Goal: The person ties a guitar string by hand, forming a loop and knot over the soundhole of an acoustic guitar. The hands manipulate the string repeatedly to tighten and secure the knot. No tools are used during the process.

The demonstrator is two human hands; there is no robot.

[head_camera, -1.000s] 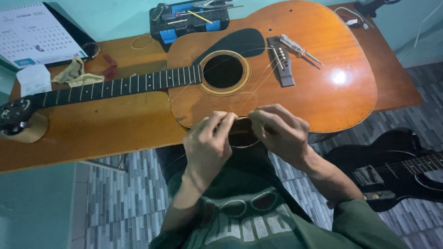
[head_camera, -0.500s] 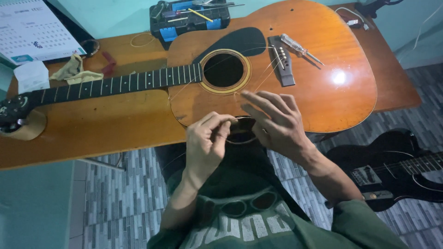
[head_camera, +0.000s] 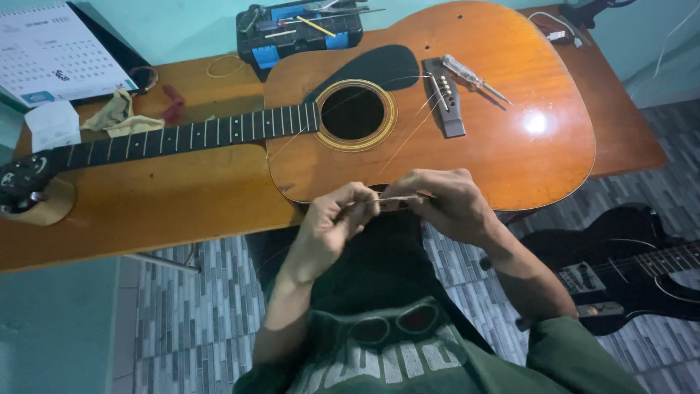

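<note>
The left hand [head_camera: 332,226] and right hand [head_camera: 445,204] drew slightly apart at the table's near edge, and the thin guitar string [head_camera: 386,198], coiled between them a second before, was pulled out straighter between the fingertips.

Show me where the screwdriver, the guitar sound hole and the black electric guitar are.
screwdriver [head_camera: 467,73], head view, on its clear handle.
guitar sound hole [head_camera: 353,113], head view, in the dark middle of the hole.
black electric guitar [head_camera: 620,233], head view, on its black body.

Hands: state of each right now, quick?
Left hand: closed, pinching a thin guitar string.
Right hand: closed on the same string's other end.
</note>
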